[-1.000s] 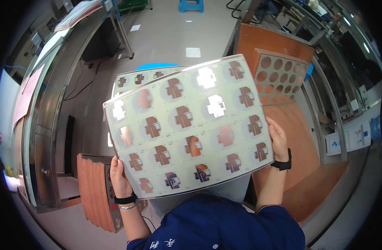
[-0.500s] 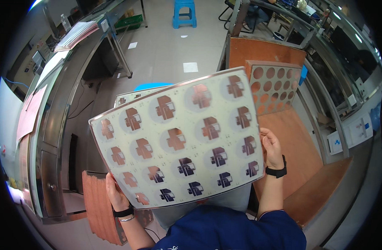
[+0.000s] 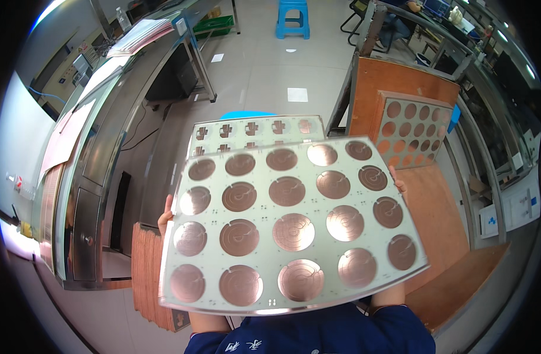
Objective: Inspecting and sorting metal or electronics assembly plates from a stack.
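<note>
A large pale circuit board panel with rows of round copper discs is held up before me, its near edge close to my body. My left hand grips its left edge, fingers partly hidden behind it. On the far right edge, my right hand also grips the panel, with only some fingers showing. Just beyond lies another pale panel with copper cross-like shapes, partly covered by the held one. Part of something blue shows behind that panel.
To the left stands a tall stack of copper-edged panels beside a metal-framed bench with papers. At right, a wooden rack holds upright panels. A blue stool stands far ahead; a person sits far right.
The held panel has turned over, from its face with cross-like shapes to its face with round discs. Both hands still hold it by the sides. The view has shifted a little left.
</note>
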Demonstrator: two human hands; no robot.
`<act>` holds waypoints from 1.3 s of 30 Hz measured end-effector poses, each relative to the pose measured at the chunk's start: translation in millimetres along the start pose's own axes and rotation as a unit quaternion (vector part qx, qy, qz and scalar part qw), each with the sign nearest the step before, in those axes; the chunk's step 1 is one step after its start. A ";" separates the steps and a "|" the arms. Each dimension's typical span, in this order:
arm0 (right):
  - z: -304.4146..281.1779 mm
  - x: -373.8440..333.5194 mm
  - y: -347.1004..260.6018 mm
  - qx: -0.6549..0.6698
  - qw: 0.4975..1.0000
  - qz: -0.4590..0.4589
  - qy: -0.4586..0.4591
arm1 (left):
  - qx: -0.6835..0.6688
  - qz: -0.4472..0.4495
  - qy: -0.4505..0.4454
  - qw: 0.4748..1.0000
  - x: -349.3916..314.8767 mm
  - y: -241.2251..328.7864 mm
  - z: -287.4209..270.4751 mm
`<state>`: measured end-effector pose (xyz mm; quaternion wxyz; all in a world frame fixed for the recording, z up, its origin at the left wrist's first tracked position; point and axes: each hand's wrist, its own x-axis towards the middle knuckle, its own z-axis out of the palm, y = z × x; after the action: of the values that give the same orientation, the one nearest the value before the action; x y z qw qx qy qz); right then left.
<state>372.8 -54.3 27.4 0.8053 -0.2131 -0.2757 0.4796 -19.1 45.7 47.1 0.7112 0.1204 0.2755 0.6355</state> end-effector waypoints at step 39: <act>-14.9 -32.2 -1.9 -0.173 0.974 0.144 0.034 | 0.075 -0.050 -0.083 0.992 -28.1 -70.7 -24.2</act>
<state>371.3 -85.0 9.6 0.6875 -0.4024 -0.2936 0.5283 25.7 2.6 -2.8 0.7514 0.2117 0.2686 0.5643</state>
